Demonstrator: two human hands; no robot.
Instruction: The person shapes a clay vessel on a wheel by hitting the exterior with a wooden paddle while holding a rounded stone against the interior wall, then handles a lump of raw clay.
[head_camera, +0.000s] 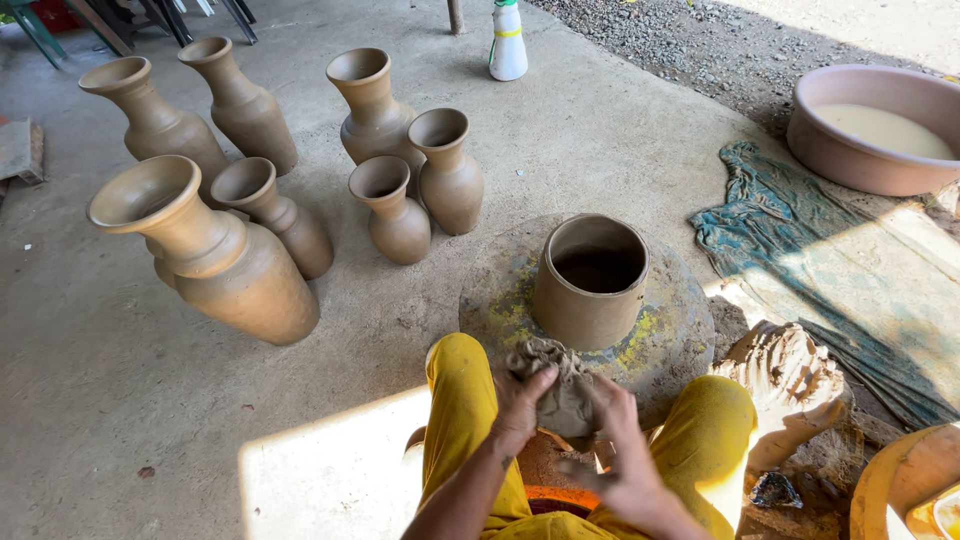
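Note:
A wet clay cylinder stands open-topped on a round, yellow-stained potter's wheel. Just in front of the wheel, between my knees in yellow trousers, both hands hold a crumpled, clay-soaked cloth. My left hand grips its left side with the thumb on top. On the right side and underneath, my right hand closes around the cloth. Both hands are smeared with clay.
Several unfired clay vases stand on the concrete floor to the left and behind. A lump of raw clay lies right of the wheel, with a teal cloth, a pink basin of slurry and a white spray bottle beyond.

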